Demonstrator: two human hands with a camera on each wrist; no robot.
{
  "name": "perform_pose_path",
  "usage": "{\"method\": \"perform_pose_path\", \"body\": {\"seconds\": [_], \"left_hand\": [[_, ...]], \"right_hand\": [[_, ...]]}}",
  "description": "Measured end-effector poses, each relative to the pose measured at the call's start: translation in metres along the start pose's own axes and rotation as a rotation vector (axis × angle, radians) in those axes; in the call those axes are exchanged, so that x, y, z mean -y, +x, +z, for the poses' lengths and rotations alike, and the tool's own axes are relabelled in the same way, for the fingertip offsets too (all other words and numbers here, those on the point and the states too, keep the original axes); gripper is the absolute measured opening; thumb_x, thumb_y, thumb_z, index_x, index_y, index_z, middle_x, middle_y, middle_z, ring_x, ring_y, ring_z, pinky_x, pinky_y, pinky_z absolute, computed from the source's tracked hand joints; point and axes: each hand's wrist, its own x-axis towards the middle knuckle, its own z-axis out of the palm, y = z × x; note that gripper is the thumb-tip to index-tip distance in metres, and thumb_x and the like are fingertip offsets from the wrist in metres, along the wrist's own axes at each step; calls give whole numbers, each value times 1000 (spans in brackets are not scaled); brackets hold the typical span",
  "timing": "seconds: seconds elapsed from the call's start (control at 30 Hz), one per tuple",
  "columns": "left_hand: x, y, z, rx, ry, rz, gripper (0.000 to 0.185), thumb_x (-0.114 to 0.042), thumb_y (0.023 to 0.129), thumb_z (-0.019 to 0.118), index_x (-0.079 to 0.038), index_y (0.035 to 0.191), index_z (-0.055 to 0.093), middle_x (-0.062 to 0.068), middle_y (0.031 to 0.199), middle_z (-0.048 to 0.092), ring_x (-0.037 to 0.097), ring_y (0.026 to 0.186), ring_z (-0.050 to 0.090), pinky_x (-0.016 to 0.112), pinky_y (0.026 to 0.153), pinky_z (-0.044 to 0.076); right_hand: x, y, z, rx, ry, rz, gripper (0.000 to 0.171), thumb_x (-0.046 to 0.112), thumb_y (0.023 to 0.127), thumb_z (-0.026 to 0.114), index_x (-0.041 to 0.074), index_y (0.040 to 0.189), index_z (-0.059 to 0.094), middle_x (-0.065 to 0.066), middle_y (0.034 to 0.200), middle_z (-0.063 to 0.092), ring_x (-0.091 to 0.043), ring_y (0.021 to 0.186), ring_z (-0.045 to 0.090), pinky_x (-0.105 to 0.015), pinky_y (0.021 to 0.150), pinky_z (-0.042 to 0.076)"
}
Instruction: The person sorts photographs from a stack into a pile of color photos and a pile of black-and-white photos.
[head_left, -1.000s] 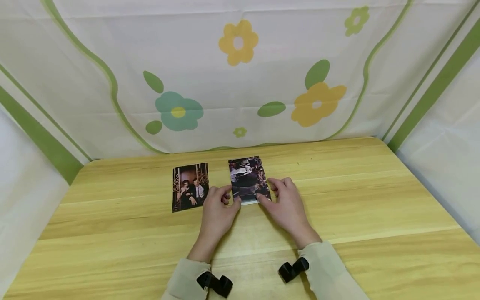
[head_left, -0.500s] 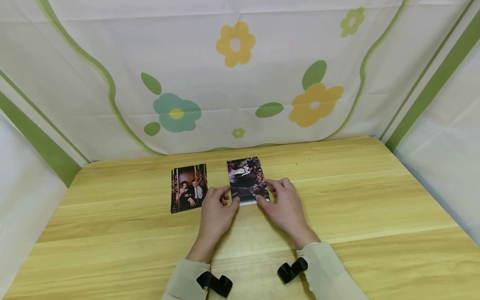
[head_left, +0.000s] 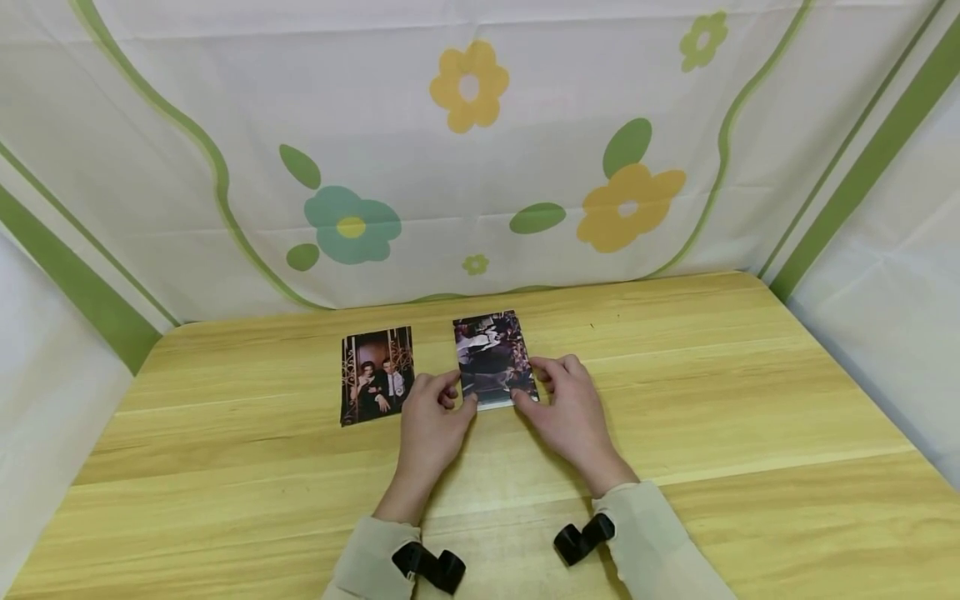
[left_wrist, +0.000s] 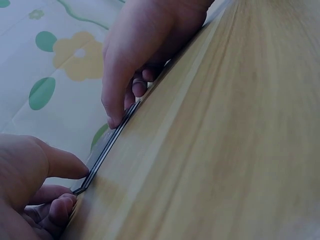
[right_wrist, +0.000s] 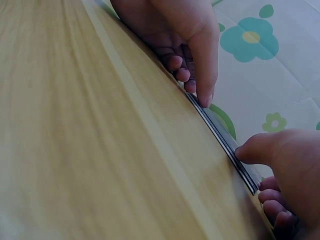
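A thin stack of photos lies on the wooden table, with a dark picture on top. My left hand holds its near left corner, thumb on the near edge and fingers curled at the left side. Gripping the near right corner the same way is my right hand. In the left wrist view the stack's edge runs between my left thumb and the right hand. The right wrist view shows the same stack edge between both hands. A single photo of two people lies flat to the left.
A floral cloth hangs as a backdrop behind the table and along both sides. Bare wood stretches to the right of the stack and across the near part of the table.
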Motion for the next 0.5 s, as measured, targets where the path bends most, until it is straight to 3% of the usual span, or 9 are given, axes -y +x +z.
{"method": "perform_pose_path", "body": {"seconds": [0.5], "left_hand": [[-1,0,1,-7,-8,-4,42,-3,87,82,7,127,75,12,94,63,19,80,56,24,72,45]], "right_hand": [[1,-1,-1,-5,-1,-1,63,32,92,83,9,147,65,-7,115,58,-21,99,53,-38,86,47]]}}
